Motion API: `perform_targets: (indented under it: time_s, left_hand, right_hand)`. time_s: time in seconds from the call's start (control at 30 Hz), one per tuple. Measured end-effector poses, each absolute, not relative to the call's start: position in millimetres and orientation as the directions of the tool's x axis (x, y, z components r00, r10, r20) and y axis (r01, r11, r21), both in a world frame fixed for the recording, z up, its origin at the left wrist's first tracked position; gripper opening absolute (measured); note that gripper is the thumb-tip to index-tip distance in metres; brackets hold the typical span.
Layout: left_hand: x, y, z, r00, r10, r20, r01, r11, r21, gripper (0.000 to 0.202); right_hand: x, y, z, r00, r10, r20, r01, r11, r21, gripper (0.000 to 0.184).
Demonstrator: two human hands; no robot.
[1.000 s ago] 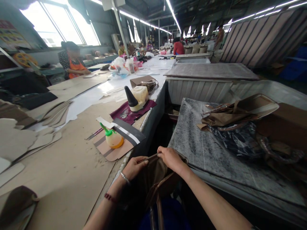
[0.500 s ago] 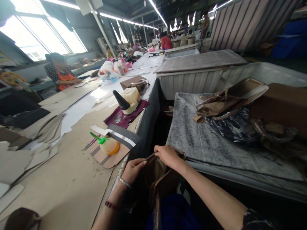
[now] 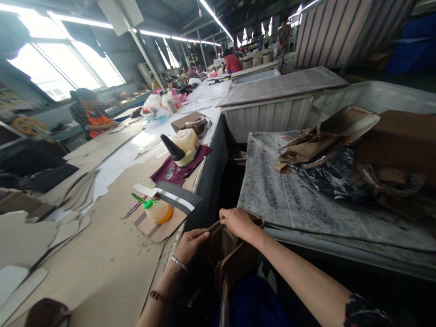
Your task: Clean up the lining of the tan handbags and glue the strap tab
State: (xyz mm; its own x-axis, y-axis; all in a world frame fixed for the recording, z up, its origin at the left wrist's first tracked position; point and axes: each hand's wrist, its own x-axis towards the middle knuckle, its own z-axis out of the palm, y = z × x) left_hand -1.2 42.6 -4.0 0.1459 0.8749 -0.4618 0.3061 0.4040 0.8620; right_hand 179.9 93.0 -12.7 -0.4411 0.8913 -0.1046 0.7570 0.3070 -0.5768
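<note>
Both my hands grip the top rim of a brown bag (image 3: 235,261) that hangs in the gap between the long worktable and the grey slab. My left hand (image 3: 191,243) pinches the near left edge of the rim. My right hand (image 3: 237,222) is closed over the far edge, next to the slab's corner. The bag's mouth gapes between them, and its strap falls toward my lap. A small glue bottle (image 3: 156,210) with a green nozzle lies on cut card pieces just left of my left hand.
The long worktable (image 3: 102,254) carries card patterns, a purple cloth and a pale jug with a black spout (image 3: 181,146). On the grey slab (image 3: 293,200) to the right lie brown bags (image 3: 323,141) and dark plastic. A person in orange (image 3: 89,116) sits far left; others work beyond.
The view has swung slightly left and down. Both hands keep their hold on the bag's rim, which sits a little lower in view; nothing else has moved.
</note>
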Motion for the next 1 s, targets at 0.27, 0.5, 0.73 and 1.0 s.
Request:
perform_targets:
  time_s: [0.27,0.5,0.73,1.0]
  left_hand:
    - [16,78,10,0.294,0.833,-0.469,0.751,0.103,0.652,0.031]
    - [25,88,-8,0.265,0.858,-0.44,0.775,0.082,0.626,0.027]
    - [21,83,-4,0.214,0.884,-0.415,0.768,0.11,0.63,0.023]
    - [13,75,-3,0.24,0.872,-0.428,0.722,0.134,0.679,0.029]
  right_hand:
    - [179,94,-12,-0.466,0.881,-0.088,0.746,0.337,-0.575,0.01]
    - [186,83,-11,-0.458,0.886,-0.072,0.754,0.344,-0.559,0.019]
    - [207,68,-11,-0.389,0.918,-0.074,0.808,0.301,-0.506,0.025]
    - [209,85,-16,-0.364,0.925,-0.11,0.806,0.253,-0.536,0.019]
